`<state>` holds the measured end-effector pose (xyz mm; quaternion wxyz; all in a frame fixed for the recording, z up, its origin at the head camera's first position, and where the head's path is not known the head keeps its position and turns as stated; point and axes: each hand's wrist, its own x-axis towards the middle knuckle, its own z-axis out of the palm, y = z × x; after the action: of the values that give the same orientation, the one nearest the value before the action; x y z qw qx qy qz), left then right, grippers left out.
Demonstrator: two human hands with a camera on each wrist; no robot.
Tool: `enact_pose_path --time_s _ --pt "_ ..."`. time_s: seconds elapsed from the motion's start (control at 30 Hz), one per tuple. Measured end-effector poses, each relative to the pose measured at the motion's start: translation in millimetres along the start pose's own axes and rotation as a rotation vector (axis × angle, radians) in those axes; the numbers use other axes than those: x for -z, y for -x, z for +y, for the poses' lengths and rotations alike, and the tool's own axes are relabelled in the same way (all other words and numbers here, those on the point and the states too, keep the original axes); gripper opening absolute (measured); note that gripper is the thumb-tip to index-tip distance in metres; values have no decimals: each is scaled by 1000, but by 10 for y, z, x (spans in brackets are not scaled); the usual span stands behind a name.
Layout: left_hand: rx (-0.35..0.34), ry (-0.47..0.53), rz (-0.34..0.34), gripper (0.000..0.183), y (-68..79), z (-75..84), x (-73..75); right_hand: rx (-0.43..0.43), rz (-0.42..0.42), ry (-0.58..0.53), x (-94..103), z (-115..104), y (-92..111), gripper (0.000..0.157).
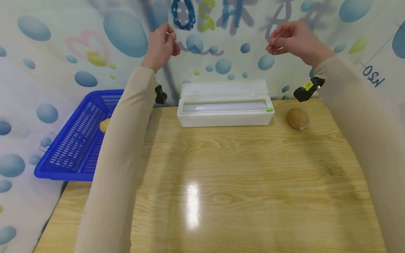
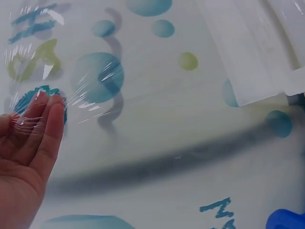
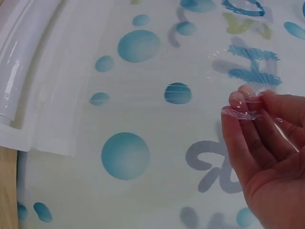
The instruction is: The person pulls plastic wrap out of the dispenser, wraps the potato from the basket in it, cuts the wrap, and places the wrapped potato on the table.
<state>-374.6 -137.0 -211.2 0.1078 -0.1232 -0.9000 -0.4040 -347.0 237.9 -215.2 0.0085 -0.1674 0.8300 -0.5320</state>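
Observation:
A sheet of clear cling film (image 2: 85,94) is held up between my hands, showing mostly as creases and glints. My left hand (image 1: 160,45) pinches one edge between thumb and fingers, raised before the patterned backdrop. Level with it on the right, my right hand (image 1: 297,40) pinches the other edge, which bunches over the fingertips in the right wrist view. Below and between the hands stands a white dispenser box (image 1: 226,121), lid up, with a film roll (image 1: 224,107) inside. Whether the sheet still joins the roll I cannot tell.
A brown, rounded item (image 1: 298,118), seemingly film-wrapped, lies right of the box. At left, a blue plastic basket (image 1: 71,154) holds something yellow (image 1: 104,125), partly behind my left sleeve. The patterned backdrop (image 1: 202,70) rises directly behind the wooden table (image 1: 240,182).

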Motion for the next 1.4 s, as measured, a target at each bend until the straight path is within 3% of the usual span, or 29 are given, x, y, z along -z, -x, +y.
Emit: enact_pose_path --time_s 0.17,0.37,0.53,0.73,0.9,1.1,1.27,1.4 --pt "-45 -17 52 21 -30 96 53 -16 62 -6 47 -100 7 15" --pt "-13 -19 107 24 -80 221 121 -19 147 -117 47 -221 4 15" --pt "-14 -1 132 26 -67 284 174 27 167 -193 48 -303 -5 16" --pt "-30 69 139 22 2 309 226 10 167 -205 76 -361 47 20" --pt "-76 141 155 14 143 249 239 88 132 -143 69 -355 170 22" --pt "-225 139 167 12 397 160 291 201 47 -17 62 -332 396 21" --pt "-292 121 105 15 651 189 369 276 -12 31 73 -303 583 19" --pt "-309 143 38 15 809 213 440 330 -58 5 75 -299 688 18"
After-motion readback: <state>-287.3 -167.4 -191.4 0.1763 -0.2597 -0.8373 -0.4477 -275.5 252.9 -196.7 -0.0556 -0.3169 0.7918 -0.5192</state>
